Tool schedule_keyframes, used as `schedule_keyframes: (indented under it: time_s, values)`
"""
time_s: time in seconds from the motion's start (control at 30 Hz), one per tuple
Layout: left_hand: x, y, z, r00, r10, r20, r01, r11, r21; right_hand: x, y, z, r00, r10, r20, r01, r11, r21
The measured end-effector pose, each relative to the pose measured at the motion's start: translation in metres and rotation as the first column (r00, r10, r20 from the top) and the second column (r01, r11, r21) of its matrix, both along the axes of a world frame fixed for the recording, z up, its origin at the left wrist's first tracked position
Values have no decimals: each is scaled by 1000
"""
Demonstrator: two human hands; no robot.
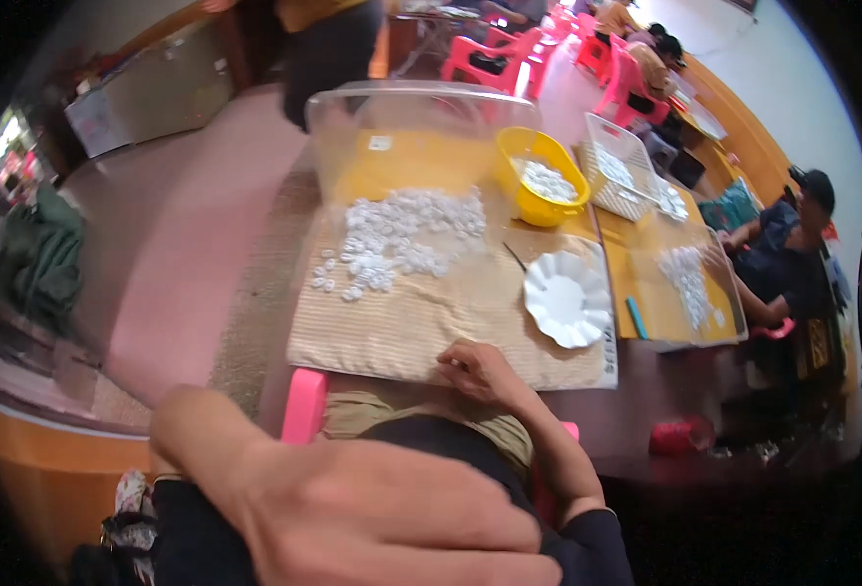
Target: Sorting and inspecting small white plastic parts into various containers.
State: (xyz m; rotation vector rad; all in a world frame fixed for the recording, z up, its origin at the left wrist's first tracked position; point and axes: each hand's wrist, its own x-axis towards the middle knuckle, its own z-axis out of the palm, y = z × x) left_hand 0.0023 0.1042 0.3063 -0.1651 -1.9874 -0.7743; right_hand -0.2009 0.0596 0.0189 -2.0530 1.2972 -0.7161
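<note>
My left hand (pixel 382 508) is raised large in the foreground, its fingers stretched to the right and slightly blurred; I see nothing in it, though the palm side is hidden. At the near edge of the beige ribbed towel (pixel 382 337) rests my right hand (pixel 480 371), fingers loosely bent and a little apart, with nothing visible in them. Many small white pieces (pixel 402 234), too small to name, lie heaped across the towel's far half. To the right of them stands a white scalloped dish (pixel 568 298). A thin dark stick (pixel 516 256) lies just beyond it.
Behind the heap rises a clear plastic panel (pixel 421 107). A yellow plastic basket (pixel 556 210) and a white basket (pixel 626 200) hold more white pieces. A teal tool (pixel 636 317) lies on the right-hand table. Nearby are a seated person (pixel 782 244), a standing person (pixel 333 59) and pink chairs (pixel 490 59).
</note>
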Motion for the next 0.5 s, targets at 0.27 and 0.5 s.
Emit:
schedule_keyframes:
  time_s: [0.27, 0.5]
  values:
    - [12, -12, -16, 993, -109, 53, 95, 971, 221, 5, 0, 14, 971, -114, 211, 72, 978, 194]
    - [-18, -34, -118, 971, -239, 24, 238, 971, 31, -10, -4, 17, 934, -160, 319, 132, 985, 109]
